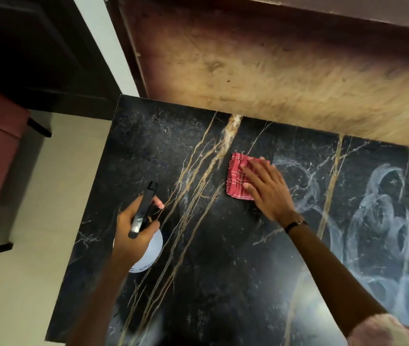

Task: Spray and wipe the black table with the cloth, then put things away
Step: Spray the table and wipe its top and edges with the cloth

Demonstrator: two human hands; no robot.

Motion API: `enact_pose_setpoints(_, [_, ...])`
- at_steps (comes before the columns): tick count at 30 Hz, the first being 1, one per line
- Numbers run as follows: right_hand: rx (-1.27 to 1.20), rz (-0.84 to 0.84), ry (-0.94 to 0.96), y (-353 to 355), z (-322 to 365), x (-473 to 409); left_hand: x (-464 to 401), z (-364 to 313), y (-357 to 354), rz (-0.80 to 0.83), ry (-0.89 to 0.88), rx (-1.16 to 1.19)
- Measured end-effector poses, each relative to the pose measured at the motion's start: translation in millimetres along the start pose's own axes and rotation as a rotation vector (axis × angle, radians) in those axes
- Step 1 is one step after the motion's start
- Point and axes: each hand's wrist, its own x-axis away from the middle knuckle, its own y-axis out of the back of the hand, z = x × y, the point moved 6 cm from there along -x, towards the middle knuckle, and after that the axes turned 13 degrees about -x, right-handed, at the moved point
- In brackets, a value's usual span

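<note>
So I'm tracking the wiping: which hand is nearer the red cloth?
Right. The right hand presses flat on the red cloth; the left hand grips the spray bottle, apart to the cloth's left.

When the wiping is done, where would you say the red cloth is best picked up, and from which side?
Probably by its left edge, coming from the left. The red cloth lies folded flat on the black table, and the right hand presses flat over its right part, so only the left side is bare. A pinch there should lift the folded layers together.
</note>
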Motion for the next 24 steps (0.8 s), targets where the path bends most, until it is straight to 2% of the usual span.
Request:
enact_pose_setpoints(6, [-0.047,-0.061,-0.082,-21,49,-60,8,-10,1,0.01,-0.018,0.039])
enact_pose_setpoints(10, [-0.05,0.007,0.077,-53,127,-71,11,-16,1,-0.019,-0.029,0.033])
enact_pose_setpoints(13, [-0.088,0.075,0.243,-78,162,-29,13,-14,1,-0.024,-0.019,0.054])
enact_pose_setpoints(15, [-0.093,0.101,0.271,-78,149,6,14,-15,3,-0.006,-0.036,0.049])
enact_pose_setpoints(18, [-0.03,0.074,0.216,-64,97,34,16,-13,4,0.009,-0.034,0.024])
enact_pose_setpoints(21, [0.014,0.04,0.09,-47,60,13,19,-8,7,-0.001,-0.029,0.026])
enact_pose_setpoints(24, [-0.042,-0.047,-0.092,-40,71,-29,26,-12,9,0.005,-0.034,0.048])
